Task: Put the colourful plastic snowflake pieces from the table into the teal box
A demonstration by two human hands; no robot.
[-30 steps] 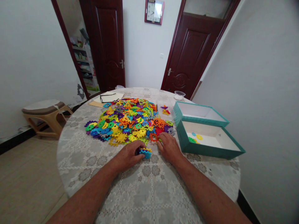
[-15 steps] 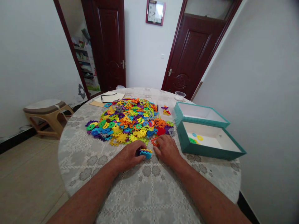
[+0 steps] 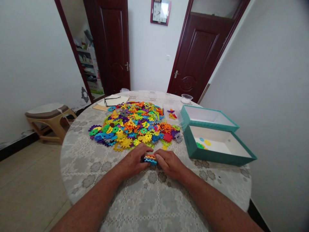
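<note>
A big pile of colourful plastic gear-shaped pieces [image 3: 135, 124] covers the middle of a round table [image 3: 154, 196] with a lace-patterned cloth. Just in front of the pile, my left hand [image 3: 134, 161] grips a small stack of joined pieces [image 3: 150, 158], blue at the bottom with orange on top. My right hand [image 3: 169, 162] meets it from the right, its fingers closed on the same stack. Both hands rest on the cloth.
Two teal box halves [image 3: 212, 154] lie at the right, the nearer holding a few pieces. A small clear cup [image 3: 186, 98], glasses on paper [image 3: 113, 100] and a few loose pieces [image 3: 172, 114] lie at the far side. A stool [image 3: 49, 117] stands at the left.
My right hand drew back from the pile's edge with an orange piece and came left to the stack in my left hand. The left hand stayed put.
</note>
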